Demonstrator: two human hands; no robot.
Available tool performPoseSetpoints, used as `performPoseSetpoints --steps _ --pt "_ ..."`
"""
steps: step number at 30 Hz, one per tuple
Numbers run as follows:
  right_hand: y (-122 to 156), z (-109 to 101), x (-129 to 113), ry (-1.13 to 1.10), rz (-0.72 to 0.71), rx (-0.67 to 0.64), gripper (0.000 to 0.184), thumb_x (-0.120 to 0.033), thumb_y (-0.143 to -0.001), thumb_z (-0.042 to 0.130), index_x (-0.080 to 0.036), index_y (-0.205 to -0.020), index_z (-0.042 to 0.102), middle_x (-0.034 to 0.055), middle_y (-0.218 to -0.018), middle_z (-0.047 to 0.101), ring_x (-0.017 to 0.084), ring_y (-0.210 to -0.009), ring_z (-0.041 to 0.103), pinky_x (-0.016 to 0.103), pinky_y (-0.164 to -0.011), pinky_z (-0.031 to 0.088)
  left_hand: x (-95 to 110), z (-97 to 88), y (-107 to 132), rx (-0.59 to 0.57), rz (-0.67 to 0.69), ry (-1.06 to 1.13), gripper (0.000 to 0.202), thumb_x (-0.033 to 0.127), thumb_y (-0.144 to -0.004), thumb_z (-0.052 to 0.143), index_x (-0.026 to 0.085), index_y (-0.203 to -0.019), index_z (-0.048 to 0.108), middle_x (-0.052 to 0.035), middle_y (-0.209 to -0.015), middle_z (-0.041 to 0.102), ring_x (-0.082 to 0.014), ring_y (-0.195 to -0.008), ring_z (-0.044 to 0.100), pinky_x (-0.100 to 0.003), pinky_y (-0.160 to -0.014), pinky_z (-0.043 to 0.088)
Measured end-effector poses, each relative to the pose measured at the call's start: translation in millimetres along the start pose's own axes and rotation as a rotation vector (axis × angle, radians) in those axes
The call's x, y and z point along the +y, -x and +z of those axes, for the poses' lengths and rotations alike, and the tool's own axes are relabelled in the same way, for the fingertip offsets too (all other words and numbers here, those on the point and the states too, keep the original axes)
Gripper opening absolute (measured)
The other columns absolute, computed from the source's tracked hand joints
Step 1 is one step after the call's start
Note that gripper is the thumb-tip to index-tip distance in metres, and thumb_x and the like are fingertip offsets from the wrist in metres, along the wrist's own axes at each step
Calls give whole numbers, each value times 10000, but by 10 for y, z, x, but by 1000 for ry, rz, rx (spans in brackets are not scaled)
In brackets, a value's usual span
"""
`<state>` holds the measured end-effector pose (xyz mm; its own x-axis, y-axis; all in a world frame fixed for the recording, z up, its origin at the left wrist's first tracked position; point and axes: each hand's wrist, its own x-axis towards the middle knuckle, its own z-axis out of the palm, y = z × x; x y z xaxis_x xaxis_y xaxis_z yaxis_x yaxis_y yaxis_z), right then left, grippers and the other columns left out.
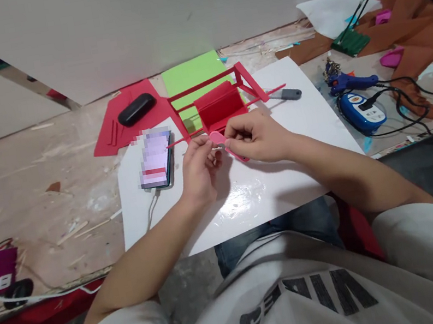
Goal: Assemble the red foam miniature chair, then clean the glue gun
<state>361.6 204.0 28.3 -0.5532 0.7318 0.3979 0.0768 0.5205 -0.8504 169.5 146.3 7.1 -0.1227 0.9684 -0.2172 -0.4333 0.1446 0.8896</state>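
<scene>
My right hand (256, 136) is closed, its thumb and fingers pinching a slim pink piece with a rounded end (217, 138). My left hand (201, 167) has its fingers curled in, and its fingertips meet the left end of that piece. Part of the pink piece lies hidden behind the right fingers, so its kind cannot be made out. Just beyond both hands stands a red model frame (203, 84) of thin bars, with a red box-like seat (221, 107) in its middle.
Under the hands lies a white board (286, 183). Left are a charging phone (156, 158) and a black case (137, 109) on red sheets (106, 133). A green sheet (192, 66) lies behind the frame. Right are a grey-handled tool (290, 94), blue glue gun (352, 81) and power socket (364, 112) with cables.
</scene>
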Motion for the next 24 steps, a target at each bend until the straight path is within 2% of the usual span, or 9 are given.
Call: performPoseSetpoints --steps 3,5,7,10,14,16,18,21,24 --pt "5 1 -23 37 -20 -14 256 -226 -971 709 -237 -767 556 -75 -648 519 103 -621 431 304 -630 307 -72 -80 -61 -124 241 -163 508 645 -904 1053 229 -969 769 11 -736 679 -138 -623 593 -260 -570 460" --pt "4 -10 -34 54 -23 -16 270 -231 -980 696 -238 -759 540 -75 -648 505 102 -626 435 303 -635 310 -87 -109 -90 -173 353 -246 541 738 -967 976 234 -951 779 -3 -733 698 -147 -616 603 -274 -565 475" --pt "0 -31 -37 65 -25 -8 280 -244 -997 689 -235 -755 548 -71 -650 502 103 -633 443 305 -640 311 -76 -115 -105 -208 431 -295 537 746 -1002 940 235 -946 786 -10 -746 721 -150 -621 618 -283 -574 494" --pt "-7 -63 -24 85 -49 -10 263 -257 -995 702 -230 -762 584 -69 -647 512 106 -633 451 311 -638 306 -40 -103 -117 -218 521 -374 540 728 -978 975 229 -916 779 -7 -728 709 -145 -619 616 -288 -575 495" --pt "-6 -43 0 78 -70 -8 241 -272 -975 707 -234 -767 591 -66 -646 516 106 -617 432 309 -627 315 -25 -100 -147 -215 553 -450 565 718 -994 964 223 -848 735 -1 -682 669 -137 -588 587 -277 -526 450" --pt "-4 -20 18 69 -59 38 262 -300 -975 733 -242 -777 572 -62 -662 511 111 -625 426 308 -635 337 -37 -105 -172 -204 579 -437 561 715 -1011 949 221 -867 726 13 -667 657 -120 -546 543 -263 -497 421" --pt "-19 -49 53 60 -31 143 313 -363 -1004 761 -253 -802 549 -51 -697 510 124 -652 435 312 -650 367 -54 -114 -206 -181 613 -394 557 713 -1025 936 222 -888 710 31 -647 638 -105 -505 507 -248 -474 399" --pt "-100 -306 145 78 62 265 382 -490 -1063 791 -267 -857 557 -30 -749 522 158 -730 497 320 -690 429 -75 -145 -272 -135 665 -296 548 711 -1032 930 229 -925 691 40 -663 649 -98 -491 537 -230 -471 426" --pt "-232 -786 231 137 155 269 418 -584 -1081 818 -272 -911 599 -22 -780 545 181 -817 559 324 -748 488 -86 -187 -331 -115 702 -215 522 695 -1039 930 236 -962 693 31 -728 692 -104 -519 607 -225 -498 487"
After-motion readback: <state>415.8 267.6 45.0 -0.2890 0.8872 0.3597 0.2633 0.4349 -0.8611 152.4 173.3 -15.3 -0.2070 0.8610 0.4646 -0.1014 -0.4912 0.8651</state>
